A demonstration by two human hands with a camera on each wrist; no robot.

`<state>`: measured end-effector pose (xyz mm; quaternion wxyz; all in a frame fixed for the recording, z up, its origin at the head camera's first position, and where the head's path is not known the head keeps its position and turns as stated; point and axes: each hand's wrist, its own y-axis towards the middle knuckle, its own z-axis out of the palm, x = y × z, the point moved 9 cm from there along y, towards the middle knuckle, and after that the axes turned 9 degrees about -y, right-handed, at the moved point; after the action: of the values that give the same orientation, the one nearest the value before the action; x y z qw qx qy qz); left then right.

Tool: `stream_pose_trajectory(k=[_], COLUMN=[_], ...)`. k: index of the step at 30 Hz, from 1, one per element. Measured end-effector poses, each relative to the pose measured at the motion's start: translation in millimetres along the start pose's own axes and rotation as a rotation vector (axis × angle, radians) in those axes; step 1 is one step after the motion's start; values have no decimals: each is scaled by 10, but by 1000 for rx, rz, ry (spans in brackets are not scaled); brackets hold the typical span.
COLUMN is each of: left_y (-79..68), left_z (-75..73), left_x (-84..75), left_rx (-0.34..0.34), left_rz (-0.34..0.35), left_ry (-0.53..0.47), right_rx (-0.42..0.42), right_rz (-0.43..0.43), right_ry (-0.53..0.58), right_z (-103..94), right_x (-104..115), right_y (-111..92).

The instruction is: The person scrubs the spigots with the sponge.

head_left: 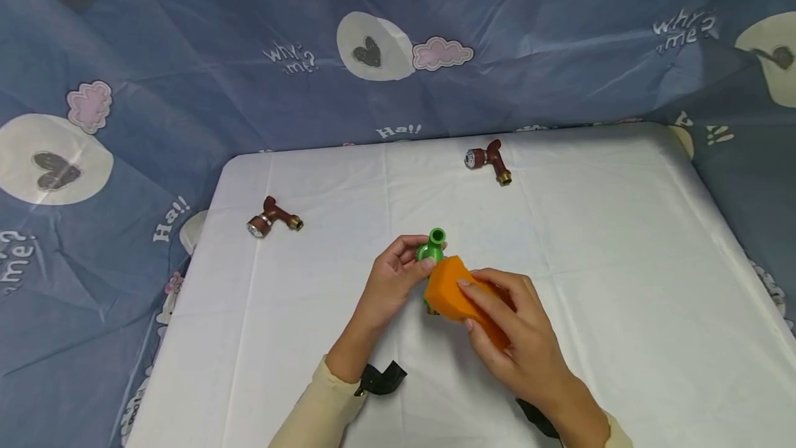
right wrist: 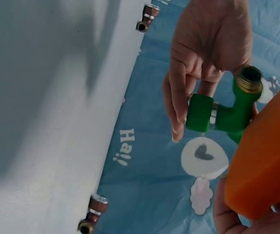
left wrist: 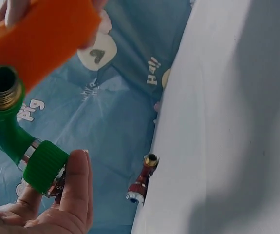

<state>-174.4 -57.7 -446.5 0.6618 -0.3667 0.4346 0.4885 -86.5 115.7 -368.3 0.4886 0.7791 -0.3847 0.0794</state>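
Observation:
Between the thumb and fingers of my left hand [head_left: 388,285] is a green tap [head_left: 430,250], raised over the table. In the left wrist view the tap's ribbed green knob [left wrist: 45,166] lies by the fingertips, and its brass threaded end [left wrist: 3,92] faces the camera. An orange sponge [head_left: 448,287] is in my right hand [head_left: 525,334], thumb on one side and fingers on the other. The sponge is right up against the green tap and covers part of it in the head view. Seen from the right wrist, the sponge [right wrist: 264,165] overlaps the tap's body.
Two brown taps with brass ends lie on the white-covered table [head_left: 622,240]: one brown tap [head_left: 272,218] at the left, another brown tap [head_left: 491,160] at the back. A blue printed cloth [head_left: 236,40] hangs behind the table. Black straps [head_left: 382,377] are at the wrists.

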Motion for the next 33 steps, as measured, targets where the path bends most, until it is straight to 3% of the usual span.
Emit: stream_pose_trajectory(k=[12,17,21,28,33], left_y=[-14,2,6,-5,-15], left_z=[17,-6,-7,15,12], left_x=[19,40,48,28,33], left_rx=[21,-37,-62,-28,14], left_rz=[-27,-54,-66,-51,-62], left_ry=[42,88,101,120,123], right_rx=[-16,-68,-49,-78,-74], right_rz=[17,-35,-88,-112,-82], right_ry=[-131,-95,-117,-207,-214], right_z=[18,-31,4,7,-4], right_x=[-84,0,80,56,-8], right_y=[3,3,10,26,26])
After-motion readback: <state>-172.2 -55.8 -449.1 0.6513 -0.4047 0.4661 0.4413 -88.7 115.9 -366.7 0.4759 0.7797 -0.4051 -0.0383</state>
